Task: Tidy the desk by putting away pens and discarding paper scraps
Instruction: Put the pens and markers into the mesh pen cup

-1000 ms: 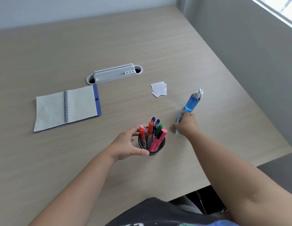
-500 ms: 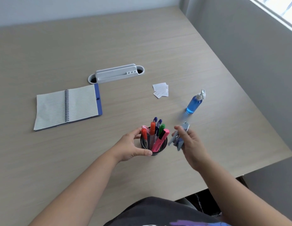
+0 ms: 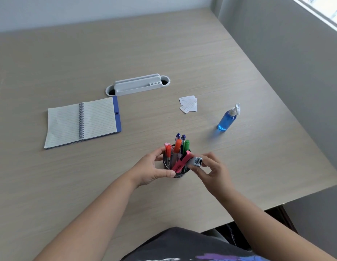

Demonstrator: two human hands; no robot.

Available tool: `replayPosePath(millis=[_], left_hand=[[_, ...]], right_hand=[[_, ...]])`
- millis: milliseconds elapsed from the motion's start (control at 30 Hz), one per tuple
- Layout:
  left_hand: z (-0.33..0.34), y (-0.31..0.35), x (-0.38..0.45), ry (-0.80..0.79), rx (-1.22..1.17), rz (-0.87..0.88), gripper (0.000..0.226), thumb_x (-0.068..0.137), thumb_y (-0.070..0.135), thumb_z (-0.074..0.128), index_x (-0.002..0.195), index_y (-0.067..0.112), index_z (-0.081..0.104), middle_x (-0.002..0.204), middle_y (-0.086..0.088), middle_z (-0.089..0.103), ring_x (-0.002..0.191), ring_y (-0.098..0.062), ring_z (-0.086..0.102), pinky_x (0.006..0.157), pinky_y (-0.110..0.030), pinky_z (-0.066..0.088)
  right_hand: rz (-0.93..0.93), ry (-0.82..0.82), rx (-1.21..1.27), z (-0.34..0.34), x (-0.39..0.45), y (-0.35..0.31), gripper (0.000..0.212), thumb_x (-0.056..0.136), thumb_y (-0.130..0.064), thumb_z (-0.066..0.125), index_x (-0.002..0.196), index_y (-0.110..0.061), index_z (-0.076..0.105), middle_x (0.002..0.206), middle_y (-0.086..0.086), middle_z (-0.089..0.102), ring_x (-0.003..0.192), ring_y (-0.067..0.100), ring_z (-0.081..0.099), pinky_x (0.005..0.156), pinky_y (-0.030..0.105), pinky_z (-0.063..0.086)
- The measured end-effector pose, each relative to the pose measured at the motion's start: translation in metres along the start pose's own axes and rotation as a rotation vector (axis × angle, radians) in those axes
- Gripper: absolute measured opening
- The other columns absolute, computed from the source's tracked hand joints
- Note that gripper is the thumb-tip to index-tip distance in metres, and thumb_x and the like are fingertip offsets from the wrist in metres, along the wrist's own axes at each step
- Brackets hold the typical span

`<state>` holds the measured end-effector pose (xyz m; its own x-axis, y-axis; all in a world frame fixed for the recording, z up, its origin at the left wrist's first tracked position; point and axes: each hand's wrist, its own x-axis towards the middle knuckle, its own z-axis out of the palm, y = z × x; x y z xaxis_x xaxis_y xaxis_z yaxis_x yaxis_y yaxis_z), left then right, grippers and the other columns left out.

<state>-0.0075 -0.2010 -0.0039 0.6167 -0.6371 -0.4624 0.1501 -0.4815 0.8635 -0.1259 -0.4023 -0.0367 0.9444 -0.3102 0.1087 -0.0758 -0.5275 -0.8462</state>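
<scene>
Grey tool arrives at the pen cup

The left hand (image 3: pixel 151 169) wraps the mesh pen cup (image 3: pixel 178 166); the right hand (image 3: pixel 211 169) pinches a small grey correction-tape-like tool (image 3: pixel 196 161), lifted a second ago from beside the blue pump bottle (image 3: pixel 227 119), now at the cup's 3 o'clock rim. Seven markers and pens stand inside. At 12 o'clock, one pile of paper scraps (image 3: pixel 188 104) awaits discarding; one spiral notebook (image 3: pixel 81 122) lies at 10.

— What do you count on the tabletop (image 3: pixel 239 63)?

— I count one pen cup (image 3: pixel 180 174), one spiral notebook (image 3: pixel 81 122), one blue spray bottle (image 3: pixel 227 120), one grey desk organizer (image 3: pixel 138 84).

— Pens? Paper?

— About seven pens (image 3: pixel 177 147); roughly three overlapping paper scraps (image 3: pixel 188 104).
</scene>
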Motion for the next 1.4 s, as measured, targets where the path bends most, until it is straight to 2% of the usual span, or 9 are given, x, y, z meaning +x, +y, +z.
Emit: replayPosePath(millis=[133,233,333,500,667,833,1000,1200,1400], left_hand=[[-0.002,-0.006,-0.001,0.009,-0.093,0.012,0.077,0.075,0.017,0.081,0.140,0.036,0.043,0.138,0.016,0.053,0.126,-0.002,0.048,0.095,-0.022,0.038],[-0.005,-0.014,-0.001,0.082,-0.214,0.014,0.067,0.080,0.007,0.075,0.137,0.029,0.048,0.140,0.009,0.052,0.115,-0.010,0.061,0.090,-0.023,0.049],[-0.006,-0.016,0.000,0.177,-0.222,0.000,0.056,0.084,0.007,0.070,0.134,0.026,0.052,0.136,0.006,0.054,0.096,-0.009,0.069,0.080,-0.022,0.051],[-0.005,-0.011,0.009,0.322,-0.184,0.013,0.046,0.090,0.007,0.062,0.134,0.015,0.052,0.126,0.000,0.060,0.057,0.001,0.057,0.066,-0.019,0.052],[-0.023,-0.002,0.026,0.405,-0.238,-0.009,0.035,0.093,0.005,0.058,0.126,0.016,0.057,0.118,-0.001,0.063,0.075,0.000,0.062,0.074,-0.019,0.053],[-0.058,0.010,0.053,0.567,-0.353,-0.060,0.029,0.091,0.003,0.060,0.119,0.011,0.064,0.110,-0.009,0.068,0.088,-0.011,0.065,0.078,-0.023,0.054],[-0.098,0.021,0.089,0.645,-0.429,-0.101,0.030,0.091,0.002,0.059,0.120,0.006,0.063,0.106,-0.010,0.068,0.082,-0.011,0.065,0.078,-0.025,0.053],[-0.144,0.033,0.127,0.663,-0.403,-0.099,0.035,0.089,-0.001,0.057,0.123,0.006,0.062,0.112,-0.011,0.066,0.091,-0.015,0.064,0.083,-0.028,0.052],[-0.180,0.039,0.153,0.694,-0.375,-0.095,0.036,0.090,-0.002,0.054,0.124,0.007,0.062,0.111,-0.010,0.065,0.078,-0.009,0.060,0.074,-0.022,0.052]], right_hand=[[0.085,-0.085,0.153,-0.012,0.006,-0.008,0.059,0.082,-0.053,0.063,0.134,-0.026,0.055,0.111,-0.008,0.059,0.098,0.003,0.058,0.087,0.013,0.046],[0.299,-0.073,0.301,-0.020,0.026,-0.006,0.035,0.097,-0.035,0.044,0.128,-0.026,0.057,0.108,-0.006,0.065,0.098,0.012,0.061,0.088,0.020,0.049],[0.289,-0.342,-0.048,-0.021,0.043,0.003,0.042,0.093,-0.010,0.056,0.131,-0.028,0.058,0.114,-0.012,0.063,0.103,0.012,0.062,0.096,0.035,0.051],[0.228,-0.443,-0.090,-0.007,0.066,-0.007,0.037,0.081,-0.021,0.076,0.117,-0.022,0.068,0.103,-0.010,0.070,0.096,0.011,0.068,0.091,0.032,0.055],[0.234,-0.415,-0.044,0.007,0.095,-0.016,0.034,0.078,-0.012,0.077,0.093,-0.040,0.065,0.085,-0.024,0.069,0.076,-0.002,0.070,0.079,0.022,0.055],[0.285,-0.375,0.048,0.033,0.139,-0.026,0.031,0.079,-0.016,0.074,0.106,-0.032,0.068,0.099,-0.015,0.071,0.078,0.001,0.072,0.070,0.027,0.051],[0.312,-0.304,0.100,0.058,0.186,-0.040,0.036,0.080,-0.015,0.074,0.111,-0.032,0.066,0.109,-0.008,0.066,0.080,0.006,0.069,0.074,0.032,0.054],[0.333,-0.290,0.092,0.078,0.240,-0.056,0.037,0.082,-0.014,0.070,0.117,-0.025,0.066,0.109,-0.010,0.067,0.073,-0.001,0.063,0.053,0.022,0.043],[0.334,-0.287,0.068,0.094,0.278,-0.067,0.037,0.082,-0.021,0.070,0.118,-0.027,0.066,0.109,-0.013,0.066,0.071,-0.006,0.059,0.046,0.017,0.034]])
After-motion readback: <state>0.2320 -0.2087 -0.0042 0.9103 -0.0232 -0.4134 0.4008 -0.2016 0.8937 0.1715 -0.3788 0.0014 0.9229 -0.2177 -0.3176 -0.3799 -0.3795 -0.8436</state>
